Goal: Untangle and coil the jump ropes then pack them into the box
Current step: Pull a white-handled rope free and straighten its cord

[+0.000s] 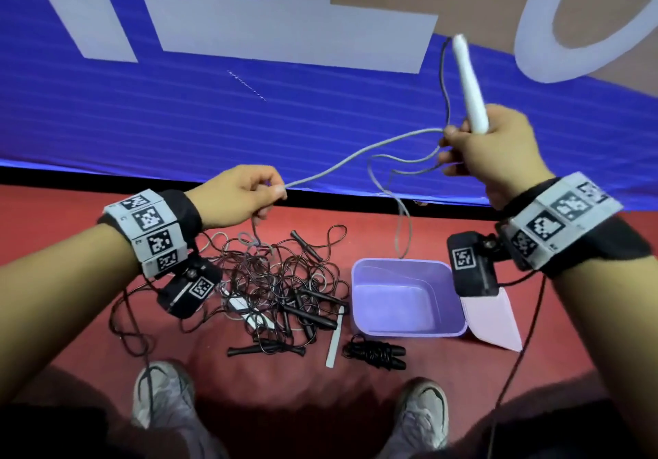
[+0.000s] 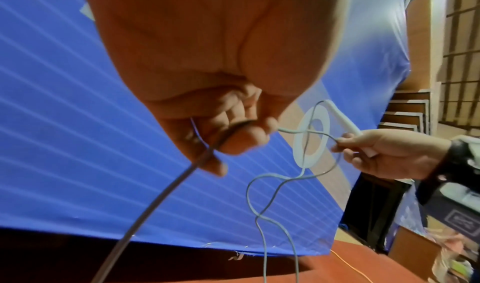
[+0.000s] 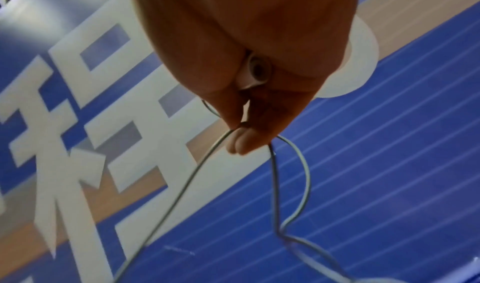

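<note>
Your left hand (image 1: 236, 196) pinches the thin grey rope (image 1: 356, 157); your right hand (image 1: 495, 152) grips its white handle (image 1: 469, 84) and loops. It's light and floppy, so hold gently near the handle. Box (image 1: 406, 298) waits below.

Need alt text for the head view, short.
Right hand holds a white jump-rope handle and loops of its grey cord, which the left hand pinches taut. On the red floor below: a tangled rope pile, one coiled black rope, an empty purple box.

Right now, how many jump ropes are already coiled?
1: the black coiled rope lies on the red floor just in front of the purple box. The tangled pile may hide others.
</note>
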Tool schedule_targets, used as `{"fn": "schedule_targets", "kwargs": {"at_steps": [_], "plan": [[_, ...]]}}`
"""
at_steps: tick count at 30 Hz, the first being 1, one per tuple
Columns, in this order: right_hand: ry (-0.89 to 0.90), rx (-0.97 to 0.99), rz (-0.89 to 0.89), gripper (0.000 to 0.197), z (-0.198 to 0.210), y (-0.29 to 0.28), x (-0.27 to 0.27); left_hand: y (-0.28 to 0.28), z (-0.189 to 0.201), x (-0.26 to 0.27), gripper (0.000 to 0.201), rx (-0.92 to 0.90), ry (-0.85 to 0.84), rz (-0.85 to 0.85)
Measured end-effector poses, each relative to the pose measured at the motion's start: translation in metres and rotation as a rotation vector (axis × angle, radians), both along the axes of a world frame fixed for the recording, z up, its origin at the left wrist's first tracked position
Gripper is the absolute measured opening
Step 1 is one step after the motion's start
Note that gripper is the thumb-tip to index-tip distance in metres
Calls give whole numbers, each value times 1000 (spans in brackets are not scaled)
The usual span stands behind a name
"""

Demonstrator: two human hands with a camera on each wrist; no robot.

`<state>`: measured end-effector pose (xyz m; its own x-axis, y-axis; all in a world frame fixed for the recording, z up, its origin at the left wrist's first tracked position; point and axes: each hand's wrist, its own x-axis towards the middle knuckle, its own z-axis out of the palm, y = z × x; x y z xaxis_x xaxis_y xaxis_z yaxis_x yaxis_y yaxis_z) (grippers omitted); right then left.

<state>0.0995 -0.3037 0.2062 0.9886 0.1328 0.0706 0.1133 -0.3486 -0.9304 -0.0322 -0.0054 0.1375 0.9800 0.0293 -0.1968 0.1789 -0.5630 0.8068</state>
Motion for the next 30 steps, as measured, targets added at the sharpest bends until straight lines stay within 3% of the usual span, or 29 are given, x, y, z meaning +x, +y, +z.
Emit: {"fn": "schedule_targets", "kwargs": {"at_steps": [6,11,14,17,21,25,30], "plan": [[86,-49,159,26,-20,26,-31,-26,24,0,19,284,-186,-25],[262,104,414,20,-35,57,-78,-48,42,-4,15,238,-334,-66],[327,130,449,20,-40,63,-88,-47,42,-2,12,164,-372,-2],[303,138,384,27,-36,62,-85,-39,34,-2,14,122,-292,-7],[181,118,334,33,-25,59,-77,-30,15,-4,29,222,-82,-118],[98,189,304,34,-10,51,-69,-16,-6,-3,23,194,-20,-166],[10,354,137,34,9,32,-42,6,-38,-4,22,79,102,-134]]}}
